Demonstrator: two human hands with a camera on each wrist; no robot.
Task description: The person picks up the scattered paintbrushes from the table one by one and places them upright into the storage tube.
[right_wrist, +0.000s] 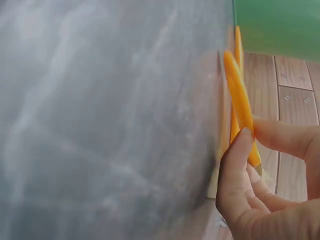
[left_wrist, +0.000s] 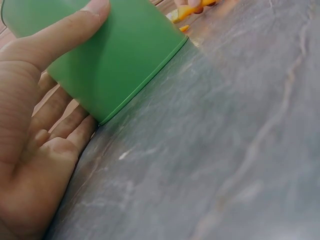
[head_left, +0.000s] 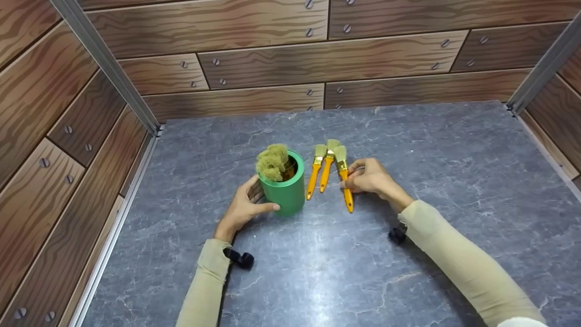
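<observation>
A green cylindrical cup stands upright on the table, with paintbrush bristles bunched above its rim and leaning to the left. My left hand holds the cup's left side, thumb across the front and fingers round the back; the left wrist view shows the thumb lying against the green wall. With thumb and fingers, my right hand pinches the orange handle of a paintbrush, bristles pointing away from me. Two more orange-handled paintbrushes, a left one and a middle one, lie between it and the cup.
The grey marbled table runs back to a wood-patterned wall. Metal frame posts rise at the left corner and right corner. Each wrist carries a small black camera, the left one and the right one.
</observation>
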